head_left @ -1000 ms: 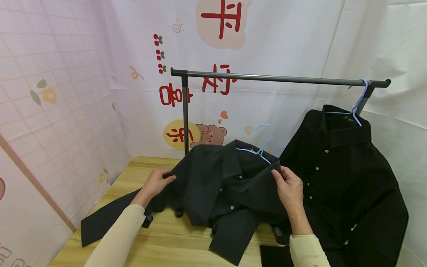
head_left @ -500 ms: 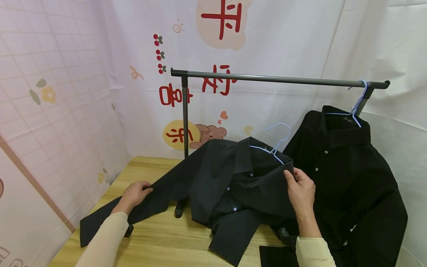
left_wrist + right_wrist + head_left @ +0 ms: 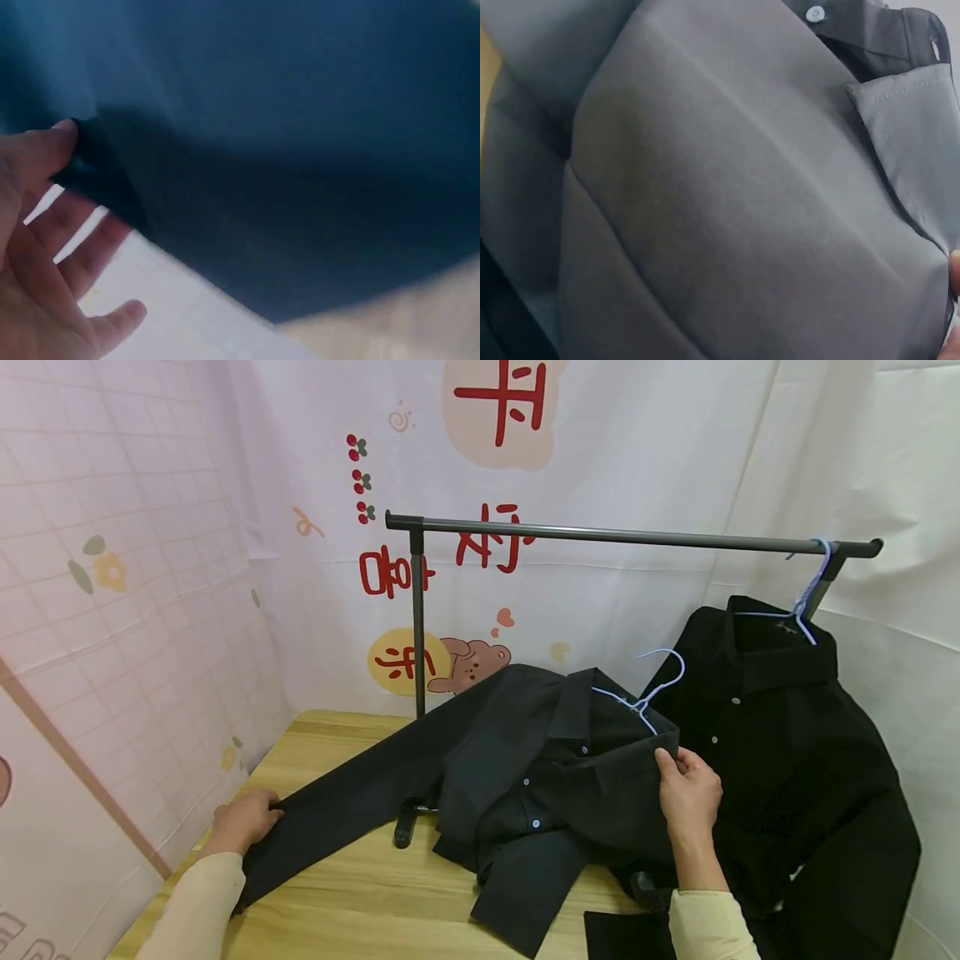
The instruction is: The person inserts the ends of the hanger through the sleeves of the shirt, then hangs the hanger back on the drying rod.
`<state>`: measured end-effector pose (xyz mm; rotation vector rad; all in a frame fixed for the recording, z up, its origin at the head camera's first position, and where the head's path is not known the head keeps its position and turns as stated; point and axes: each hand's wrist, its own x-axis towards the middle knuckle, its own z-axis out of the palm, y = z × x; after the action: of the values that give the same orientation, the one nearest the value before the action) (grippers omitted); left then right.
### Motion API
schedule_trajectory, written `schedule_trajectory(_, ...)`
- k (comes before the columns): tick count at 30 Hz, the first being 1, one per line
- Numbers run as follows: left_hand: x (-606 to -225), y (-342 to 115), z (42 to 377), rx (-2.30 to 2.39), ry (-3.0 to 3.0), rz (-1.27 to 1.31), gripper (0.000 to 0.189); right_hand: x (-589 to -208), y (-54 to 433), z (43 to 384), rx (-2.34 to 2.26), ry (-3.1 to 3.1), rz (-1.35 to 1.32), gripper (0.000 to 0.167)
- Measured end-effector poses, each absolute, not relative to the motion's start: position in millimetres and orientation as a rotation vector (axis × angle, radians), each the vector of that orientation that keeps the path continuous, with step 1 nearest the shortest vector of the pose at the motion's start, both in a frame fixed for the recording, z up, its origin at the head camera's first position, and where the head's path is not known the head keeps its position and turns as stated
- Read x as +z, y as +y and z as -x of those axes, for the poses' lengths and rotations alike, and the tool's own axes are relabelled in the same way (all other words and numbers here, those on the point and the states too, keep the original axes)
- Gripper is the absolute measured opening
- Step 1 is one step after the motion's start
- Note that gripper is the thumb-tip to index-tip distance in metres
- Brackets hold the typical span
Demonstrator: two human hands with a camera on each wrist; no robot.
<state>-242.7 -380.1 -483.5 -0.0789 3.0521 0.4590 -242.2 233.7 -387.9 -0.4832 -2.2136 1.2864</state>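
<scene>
A black button-up shirt (image 3: 510, 727) is held up over the table, tilted, with a light blue hanger (image 3: 647, 697) in its neck. My left hand (image 3: 243, 822) pinches the end of one long sleeve (image 3: 345, 789) at the left, the sleeve drawn out straight. In the left wrist view the thumb and forefinger grip the dark cloth while the other fingers (image 3: 82, 240) stand loose. My right hand (image 3: 692, 793) pinches the shirt near its collar (image 3: 911, 142), below the hanger. The other sleeve (image 3: 528, 885) droops onto the table. Only fingertips of the right hand show in the right wrist view.
A dark metal clothes rail (image 3: 600, 534) spans the back, its foot (image 3: 405, 827) on the wooden table (image 3: 390, 902). A second black shirt (image 3: 802, 743) hangs from its right end on a blue hanger (image 3: 812, 581). A printed white curtain (image 3: 637, 452) stands behind.
My left hand has slid down and left along the sleeve to its end, straightening it. The right hand, shirt and hanger have shifted right.
</scene>
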Motion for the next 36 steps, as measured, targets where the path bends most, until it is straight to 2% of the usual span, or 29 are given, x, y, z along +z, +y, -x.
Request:
schedule_trajectory(8, -467.1, -392.0, 243.2, 0.574, 3.116, 0.227, 0.028, -394.2, 238.8, 245.1, 1.298, -2.191, 0.572, 0.042)
schedule_trajectory(19, -434.2, -346.9, 270.3, 0.915, 3.484, 0.203, 0.027, -389.2, 237.4, 245.5, 1.322, -2.059, 0.662, 0.041)
schedule_trajectory(28, -447.6, -278.3, 283.6, 0.901, 3.543, -0.155, 0.023, -391.1, 232.1, 247.7, 1.318, -2.023, 0.685, 0.039)
schedule_trajectory(36, -465.4, -188.7, 261.5, 0.852, 3.285, -0.574, 0.019, -388.5, 229.7, 248.3, 1.312, -1.961, 0.712, 0.036)
